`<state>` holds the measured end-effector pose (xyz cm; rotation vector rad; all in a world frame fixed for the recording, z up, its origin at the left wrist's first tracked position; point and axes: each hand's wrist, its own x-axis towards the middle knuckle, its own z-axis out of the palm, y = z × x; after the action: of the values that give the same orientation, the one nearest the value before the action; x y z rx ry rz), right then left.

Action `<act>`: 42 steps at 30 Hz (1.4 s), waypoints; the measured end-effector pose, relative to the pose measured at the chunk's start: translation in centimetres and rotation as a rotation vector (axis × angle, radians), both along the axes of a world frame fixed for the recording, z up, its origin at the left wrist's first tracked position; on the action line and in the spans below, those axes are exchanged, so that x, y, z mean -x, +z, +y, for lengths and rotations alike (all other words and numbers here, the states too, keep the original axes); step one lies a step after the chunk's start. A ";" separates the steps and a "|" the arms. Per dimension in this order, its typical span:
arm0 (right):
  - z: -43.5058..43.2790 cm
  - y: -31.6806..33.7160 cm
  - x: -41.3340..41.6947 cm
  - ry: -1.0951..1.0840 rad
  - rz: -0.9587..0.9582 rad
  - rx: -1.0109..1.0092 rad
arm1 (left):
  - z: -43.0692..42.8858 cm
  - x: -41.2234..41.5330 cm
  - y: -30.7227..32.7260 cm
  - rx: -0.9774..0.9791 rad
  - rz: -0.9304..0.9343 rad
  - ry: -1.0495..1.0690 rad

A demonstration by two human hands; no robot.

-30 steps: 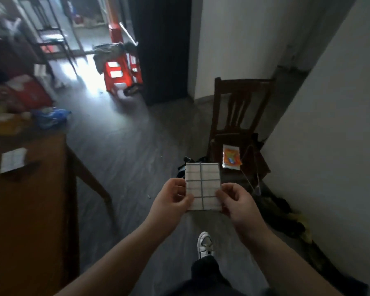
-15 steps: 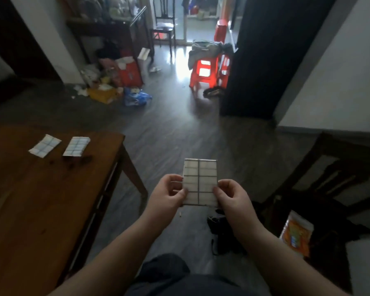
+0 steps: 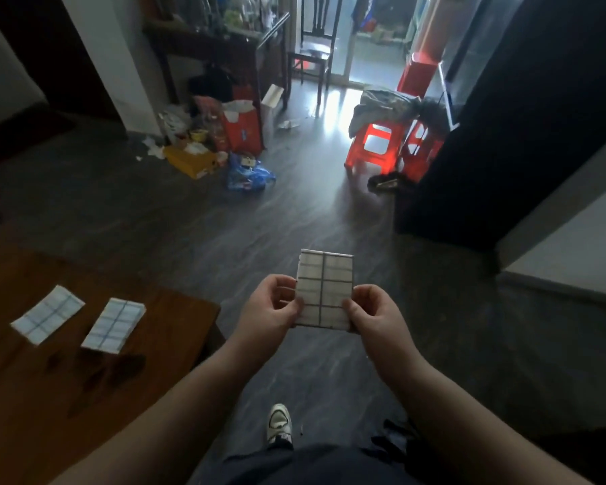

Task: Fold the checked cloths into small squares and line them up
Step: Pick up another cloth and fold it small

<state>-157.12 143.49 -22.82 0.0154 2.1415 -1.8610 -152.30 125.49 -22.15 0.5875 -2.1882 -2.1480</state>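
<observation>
**Grip.** The left hand [image 3: 270, 306] pinches the lower left edge of the held cloth [image 3: 324, 288]. The right hand [image 3: 375, 313] pinches the lower right edge. Both hands are closed on the cloth and nothing else supports it. It stands roughly upright in the air between them, its upper half free above the fingers.

**Condition of the piece.** It is folded to a compact oblong, taller than wide, with the check showing in two columns. The edges appear aligned. How many layers it has cannot be told.

**Location.** The cloth is over the floor [image 3: 329, 218], in front of the person and clear of any surface. Straight below the grip, a shoe [image 3: 279, 423] rests on the floor.

**Surroundings.** The table [image 3: 67, 397] lies left of the grip and a little lower, its corner near the left wrist. Two folded checked cloths lie flat on it. The nearer cloth [image 3: 114, 325] and the farther cloth [image 3: 48, 315] sit side by side, close but apart, angled alike. Well beyond the grip stand red stools [image 3: 375, 145] and household clutter.

**Progress.** Two pieces are set down in a row and a third is folded but not yet placed. All three read as oblongs rather than squares, so a further fold may be due. Bare tabletop remains between the nearer cloth and the corner, the likely next slot. No unfolded cloths are in view, so whether more remain cannot be told.
</observation>
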 end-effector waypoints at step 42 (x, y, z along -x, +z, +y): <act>-67.3 -0.8 32.4 1.556 0.323 -0.126 | -44.7 19.6 -2.0 0.100 -0.159 1.606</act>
<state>-189.47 76.17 -23.64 -1.4897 1.4431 -0.7563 -171.87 80.80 -24.14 1.6788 -0.9360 -1.0426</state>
